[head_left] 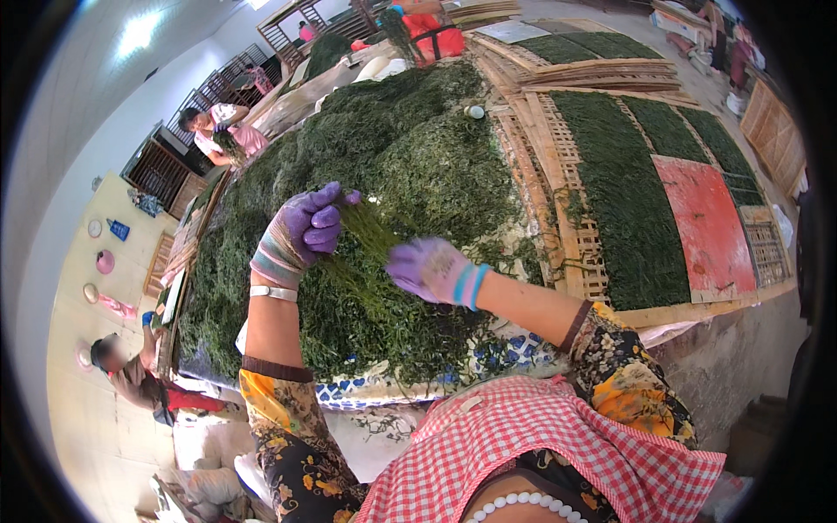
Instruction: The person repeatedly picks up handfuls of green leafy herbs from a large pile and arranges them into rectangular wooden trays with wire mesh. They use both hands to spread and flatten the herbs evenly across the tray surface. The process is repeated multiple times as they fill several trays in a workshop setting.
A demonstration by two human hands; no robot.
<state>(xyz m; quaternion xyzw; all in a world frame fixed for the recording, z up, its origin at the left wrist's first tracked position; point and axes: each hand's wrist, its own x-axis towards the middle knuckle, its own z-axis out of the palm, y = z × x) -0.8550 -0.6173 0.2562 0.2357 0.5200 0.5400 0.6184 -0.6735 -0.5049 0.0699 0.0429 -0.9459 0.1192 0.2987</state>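
My left hand [310, 225], in a purple-coated knit glove, is closed on a bunch of stringy green seaweed [369, 229] raised above the heap. My right hand [428, 269], gloved alike and slightly blurred, is beside the hanging strands; whether its fingers grip any of them cannot be told. Beneath both hands spreads a large heap of dark green seaweed [451, 176] on a table covered with a blue-patterned sheet [353, 393]. To the right, a slatted wooden frame [588, 252] bears flat layers of seaweed [631, 216] and a red board [706, 229].
A small white-lidded container [475, 112] stands at the heap's far right edge. More wooden frames [601, 75] are stacked beyond. A person in pink [229, 131] handles seaweed at the far left side; another person [140, 382] stands at the left. Sacks [209, 487] lie low at the left.
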